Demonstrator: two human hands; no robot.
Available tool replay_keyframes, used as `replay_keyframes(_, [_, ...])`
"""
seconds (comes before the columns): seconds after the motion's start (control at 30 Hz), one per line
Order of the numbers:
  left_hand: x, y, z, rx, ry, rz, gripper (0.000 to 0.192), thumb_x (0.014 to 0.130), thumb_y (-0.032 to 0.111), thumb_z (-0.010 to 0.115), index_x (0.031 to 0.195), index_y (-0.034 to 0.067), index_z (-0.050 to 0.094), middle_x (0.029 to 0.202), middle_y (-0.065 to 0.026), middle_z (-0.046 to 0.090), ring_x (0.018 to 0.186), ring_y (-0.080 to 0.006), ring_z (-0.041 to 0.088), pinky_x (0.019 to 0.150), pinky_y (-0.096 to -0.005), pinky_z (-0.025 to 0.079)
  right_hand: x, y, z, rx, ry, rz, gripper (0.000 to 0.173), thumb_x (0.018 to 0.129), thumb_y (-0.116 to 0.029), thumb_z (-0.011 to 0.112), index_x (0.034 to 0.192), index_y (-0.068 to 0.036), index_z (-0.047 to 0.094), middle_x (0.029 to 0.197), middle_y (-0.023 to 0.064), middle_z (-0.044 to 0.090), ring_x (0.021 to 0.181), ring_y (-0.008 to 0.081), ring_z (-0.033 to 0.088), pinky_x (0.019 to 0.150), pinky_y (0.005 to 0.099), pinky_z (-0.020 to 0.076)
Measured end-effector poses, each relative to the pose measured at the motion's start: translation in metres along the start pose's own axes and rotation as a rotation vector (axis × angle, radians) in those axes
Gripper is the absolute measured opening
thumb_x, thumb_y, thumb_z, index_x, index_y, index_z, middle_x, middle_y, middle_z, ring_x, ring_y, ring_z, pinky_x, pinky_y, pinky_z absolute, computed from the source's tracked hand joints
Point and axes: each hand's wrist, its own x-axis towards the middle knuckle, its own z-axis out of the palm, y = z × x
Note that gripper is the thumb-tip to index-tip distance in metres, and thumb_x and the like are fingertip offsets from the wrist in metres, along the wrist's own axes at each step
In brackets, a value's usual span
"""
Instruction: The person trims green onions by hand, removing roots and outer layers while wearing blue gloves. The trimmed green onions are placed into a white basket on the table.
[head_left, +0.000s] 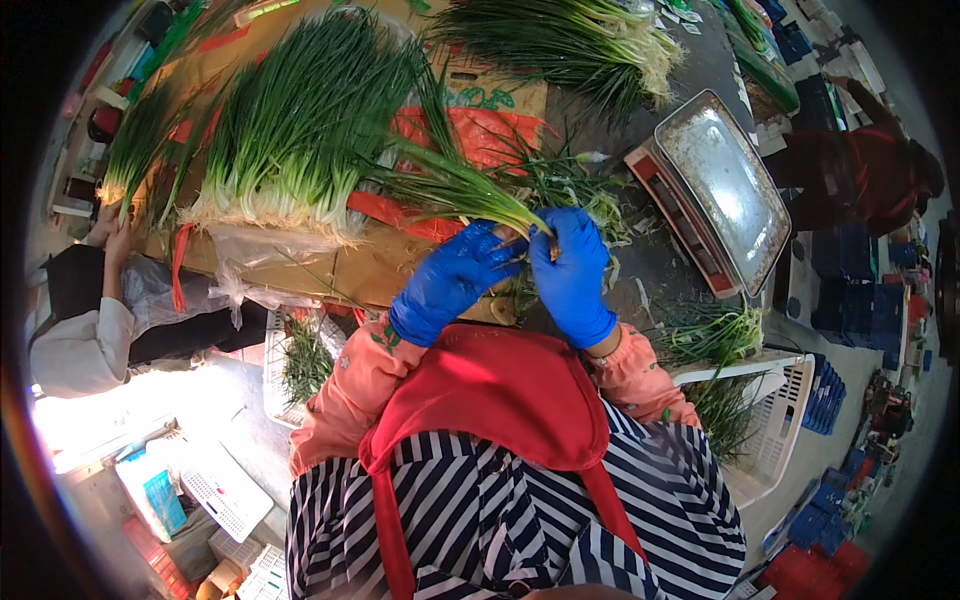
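Both my hands wear blue gloves and meet above the table edge in front of a red apron. My right hand (570, 270) grips the root end of a small bunch of green onions (465, 184), whose leaves point to the upper left. My left hand (457, 279) lies beside the root end, its fingers reaching towards the right hand; whether they pinch anything is hidden. Loose onion leaves and scraps (600, 202) lie just beyond my right hand. Left of the hands, a large row of green onions (292, 135) rests with white roots towards me.
A scale with a worn metal pan (724, 191) stands at right. More green onions (577, 45) lie at the back. White crates (780, 427) flank me below the table. Another person's hands (112, 229) hold onions at left; a person in dark red (862, 176) is at right.
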Motion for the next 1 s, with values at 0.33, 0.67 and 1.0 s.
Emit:
replay_keyframes(0.33, [0.001,0.064,-0.011,-0.252,0.093,-0.009,0.058,0.093,0.021,0.047,0.143,0.003,0.022,0.138,-0.0174,0.040,0.126,-0.0341,0.040,0.106,-0.0453,0.031,0.006,-0.048,-0.004,0.103,-0.121,-0.172,0.037,0.073,-0.008,0.067,0.110,-0.011,0.062,0.097,0.0091,0.057,0.084,0.0262,0.054,0.077,0.0380,0.0430])
replay_keyframes(0.67, [0.018,0.087,-0.005,0.261,0.112,0.019,0.039,0.087,0.002,0.054,0.126,-0.001,0.046,0.132,-0.0106,0.049,0.110,-0.0194,0.053,0.094,-0.0292,0.042,0.031,-0.082,0.012,-0.021,0.070,-0.070,0.024,0.072,-0.006,0.071,0.095,-0.010,0.066,0.088,0.0064,0.059,0.081,0.0238,0.056,0.071,0.0321,0.0443])
replay_keyframes(1.0, [0.032,0.085,-0.013,0.195,-0.027,0.040,0.050,0.085,-0.001,0.056,0.133,0.003,0.041,0.136,-0.0097,0.044,0.099,-0.0109,0.053,0.085,-0.0260,0.045,0.018,-0.083,0.022,0.034,0.183,0.190,0.011,0.074,-0.005,0.068,0.083,-0.008,0.062,0.079,0.0095,0.055,0.073,0.0276,0.054,0.063,0.0352,0.0428])
